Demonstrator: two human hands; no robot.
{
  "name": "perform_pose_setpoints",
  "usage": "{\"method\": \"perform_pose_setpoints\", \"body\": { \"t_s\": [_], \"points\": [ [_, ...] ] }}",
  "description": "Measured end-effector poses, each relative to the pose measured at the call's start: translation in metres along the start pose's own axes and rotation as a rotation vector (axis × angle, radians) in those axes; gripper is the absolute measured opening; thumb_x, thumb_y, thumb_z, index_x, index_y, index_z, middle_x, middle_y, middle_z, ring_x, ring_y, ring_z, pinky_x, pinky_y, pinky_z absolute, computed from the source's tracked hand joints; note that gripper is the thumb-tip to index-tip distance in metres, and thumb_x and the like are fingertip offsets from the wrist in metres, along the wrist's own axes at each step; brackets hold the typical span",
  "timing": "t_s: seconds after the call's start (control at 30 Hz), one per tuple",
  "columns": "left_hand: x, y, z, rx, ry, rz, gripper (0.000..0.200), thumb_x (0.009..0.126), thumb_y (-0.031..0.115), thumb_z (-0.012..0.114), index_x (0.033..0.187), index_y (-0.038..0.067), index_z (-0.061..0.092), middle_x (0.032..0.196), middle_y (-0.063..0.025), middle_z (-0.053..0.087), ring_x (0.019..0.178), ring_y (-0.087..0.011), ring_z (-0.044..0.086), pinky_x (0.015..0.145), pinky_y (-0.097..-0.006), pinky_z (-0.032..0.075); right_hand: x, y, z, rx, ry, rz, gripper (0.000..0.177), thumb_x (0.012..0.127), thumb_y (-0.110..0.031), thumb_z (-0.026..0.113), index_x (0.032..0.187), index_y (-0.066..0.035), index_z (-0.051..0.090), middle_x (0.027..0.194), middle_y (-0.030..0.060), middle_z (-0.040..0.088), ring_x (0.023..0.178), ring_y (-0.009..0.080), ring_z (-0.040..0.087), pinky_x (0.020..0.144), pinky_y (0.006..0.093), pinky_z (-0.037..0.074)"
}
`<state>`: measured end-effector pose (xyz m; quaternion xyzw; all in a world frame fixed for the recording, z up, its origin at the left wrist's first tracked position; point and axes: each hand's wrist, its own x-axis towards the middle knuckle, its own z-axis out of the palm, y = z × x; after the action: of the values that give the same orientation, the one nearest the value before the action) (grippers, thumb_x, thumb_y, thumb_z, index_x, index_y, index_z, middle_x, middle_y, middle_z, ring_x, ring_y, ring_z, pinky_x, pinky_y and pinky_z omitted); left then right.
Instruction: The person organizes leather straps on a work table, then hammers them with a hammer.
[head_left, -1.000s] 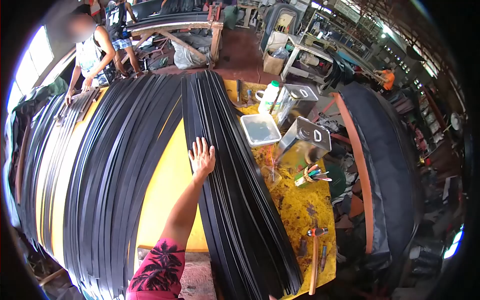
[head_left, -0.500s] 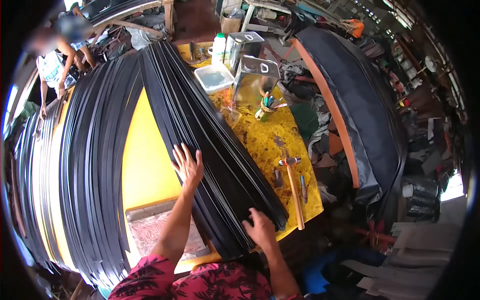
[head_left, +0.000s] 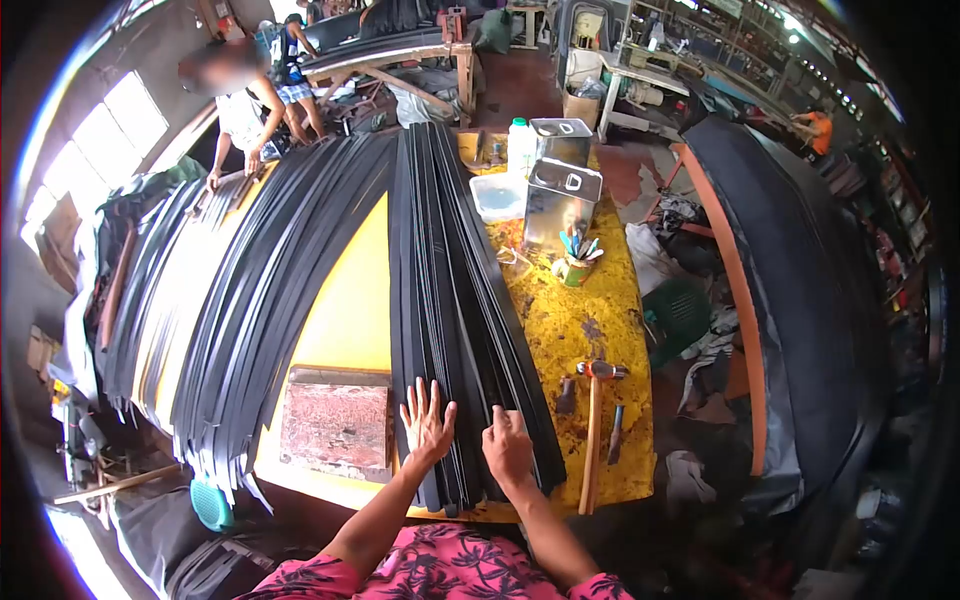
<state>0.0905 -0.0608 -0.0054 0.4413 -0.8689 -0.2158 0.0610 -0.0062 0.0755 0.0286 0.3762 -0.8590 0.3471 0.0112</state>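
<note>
A long bundle of black leather-like strips [head_left: 422, 290] runs lengthwise over the yellow table, fanning out toward me. My left hand [head_left: 428, 430] lies flat on its left part, fingers spread. Just beside it, my right hand [head_left: 508, 447] is closed over the strips right of the middle, its fingers curled at a black strip; the fingertips are partly hidden. Left of my left hand sits a reddish worn block [head_left: 336, 425]. To the right of the bundle lie a hammer [head_left: 594, 430] with a wooden handle and a blue-handled tool [head_left: 616, 432].
More black strips [head_left: 290, 260] cover the table's left side, where another person [head_left: 240, 120] works. Metal cans [head_left: 562, 200], a white bottle [head_left: 520, 148], a plastic tub [head_left: 498, 197] and a pen holder [head_left: 572, 268] stand at the back right. A large dark roll [head_left: 790, 280] lies farther right.
The view has tilted up and swung left. My left hand has drawn back toward me along the strips. My right hand has moved forward onto them, its fingers now curled in.
</note>
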Motion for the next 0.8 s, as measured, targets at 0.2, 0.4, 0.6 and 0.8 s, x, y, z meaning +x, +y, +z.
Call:
{"method": "perform_pose_setpoints", "body": {
  "t_s": [0.2,0.4,0.6,0.8],
  "points": [
    [-0.004,0.0,0.007,0.033,0.015,-0.002,0.064,0.102,0.051,0.034,0.153,0.012,0.032,0.163,-0.014,0.015,0.151,-0.0362,0.01,0.118,-0.058,0.009,-0.015,0.007,0.018,0.042,-0.028,0.069,0.04,0.086,-0.011,0.063,0.123,0.001,0.056,0.106,0.0172,0.062,0.101,0.036,0.062,0.084,0.0435,0.054],
    [-0.006,0.001,0.008,0.074,0.002,-0.003,0.064,0.103,0.051,0.033,0.154,0.012,0.03,0.163,-0.0162,0.015,0.15,-0.0374,0.01,0.118,-0.0584,0.01,-0.01,0.005,0.024,0.042,-0.007,0.05,0.03,0.09,-0.016,0.064,0.116,-0.003,0.062,0.105,0.0165,0.066,0.1,0.0331,0.063,0.089,0.0433,0.051],
    [0.005,0.025,-0.004,-0.281,0.221,0.111,0.051,0.089,0.046,0.065,0.12,0.006,0.06,0.151,-0.0302,0.032,0.141,-0.0435,0.03,0.114,-0.0483,0.025,-0.012,-0.001,0.025,0.265,-0.085,-0.007,0.012,0.086,-0.008,0.064,0.098,-0.005,0.067,0.095,0.0162,0.066,0.086,0.0361,0.065,0.075,0.0437,0.053],
    [0.039,0.024,0.013,-0.162,0.184,0.219,0.047,0.08,0.034,0.076,0.112,0.007,0.057,0.149,-0.0329,0.03,0.142,-0.0455,0.027,0.111,-0.0525,0.029,0.045,0.009,-0.009,-0.205,-0.118,0.103,0.046,0.082,-0.021,0.074,0.12,-0.007,0.053,0.124,0.0155,0.052,0.113,0.0382,0.054,0.085,0.0486,0.049]
  ]
}}
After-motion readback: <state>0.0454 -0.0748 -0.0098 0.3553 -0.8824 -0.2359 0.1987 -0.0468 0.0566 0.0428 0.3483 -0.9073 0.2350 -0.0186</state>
